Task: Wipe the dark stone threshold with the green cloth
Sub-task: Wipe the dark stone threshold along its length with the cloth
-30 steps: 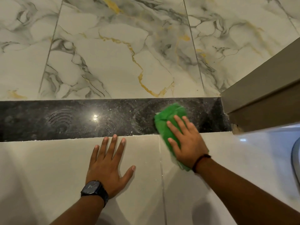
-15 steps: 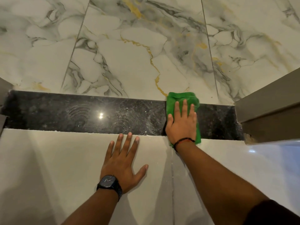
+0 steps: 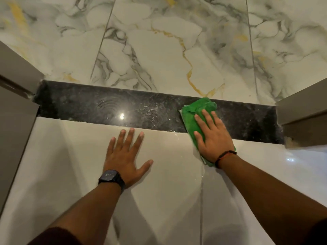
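The dark stone threshold (image 3: 92, 105) runs across the floor between two door jambs, with dusty swirl marks and white specks on it. A green cloth (image 3: 192, 114) lies across its right part, reaching onto the pale tile in front. My right hand (image 3: 213, 137) presses flat on the cloth, fingers spread, a dark band at the wrist. On the pale tile just before the threshold's middle, my left hand (image 3: 126, 156) rests flat with fingers apart, holding nothing; a black watch sits on that wrist.
Grey door jambs stand at the left (image 3: 19, 71) and right (image 3: 304, 110) ends of the threshold. Beyond it lies marble-patterned floor (image 3: 159, 50) with gold and grey veins. Plain pale tiles (image 3: 67, 165) lie under my arms.
The camera has shifted, so the left jamb now shows. My right hand and the cloth swept toward the far edge of the threshold and have come back slightly. The left hand stays planted.
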Demonstrator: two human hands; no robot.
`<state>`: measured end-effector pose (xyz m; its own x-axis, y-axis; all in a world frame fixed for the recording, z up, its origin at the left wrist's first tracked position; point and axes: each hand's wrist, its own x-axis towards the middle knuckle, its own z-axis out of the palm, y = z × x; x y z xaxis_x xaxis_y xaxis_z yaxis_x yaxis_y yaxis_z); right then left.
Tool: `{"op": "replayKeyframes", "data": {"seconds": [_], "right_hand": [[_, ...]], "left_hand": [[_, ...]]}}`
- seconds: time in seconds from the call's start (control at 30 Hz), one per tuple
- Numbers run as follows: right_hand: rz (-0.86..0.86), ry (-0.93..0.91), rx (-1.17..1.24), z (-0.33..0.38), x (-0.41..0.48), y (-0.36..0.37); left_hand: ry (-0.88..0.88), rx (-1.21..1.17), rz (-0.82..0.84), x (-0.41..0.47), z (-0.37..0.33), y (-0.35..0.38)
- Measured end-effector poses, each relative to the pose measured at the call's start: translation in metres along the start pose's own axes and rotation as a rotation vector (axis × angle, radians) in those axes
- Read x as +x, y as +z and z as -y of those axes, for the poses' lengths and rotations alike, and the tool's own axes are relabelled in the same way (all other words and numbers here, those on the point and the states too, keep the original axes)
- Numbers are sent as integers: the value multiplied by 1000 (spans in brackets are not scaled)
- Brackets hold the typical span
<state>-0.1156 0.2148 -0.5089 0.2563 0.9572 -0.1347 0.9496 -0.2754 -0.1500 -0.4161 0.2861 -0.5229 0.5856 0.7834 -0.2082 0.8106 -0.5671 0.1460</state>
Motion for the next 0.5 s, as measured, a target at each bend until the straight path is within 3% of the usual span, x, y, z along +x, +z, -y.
{"op": "replayKeyframes", "data": {"seconds": [0.13, 0.27, 0.4, 0.5], "right_hand": [[-32, 223, 31, 4, 17, -1], [-61, 298, 11, 24, 29, 3], [-65, 283, 23, 49, 46, 4], [-38, 128, 19, 75, 64, 4]], "left_hand": [[-102, 1, -29, 8, 31, -4], [-99, -26, -57, 12, 31, -4], [-105, -31, -50, 10, 31, -5], [-97, -27, -45, 10, 31, -6]]}}
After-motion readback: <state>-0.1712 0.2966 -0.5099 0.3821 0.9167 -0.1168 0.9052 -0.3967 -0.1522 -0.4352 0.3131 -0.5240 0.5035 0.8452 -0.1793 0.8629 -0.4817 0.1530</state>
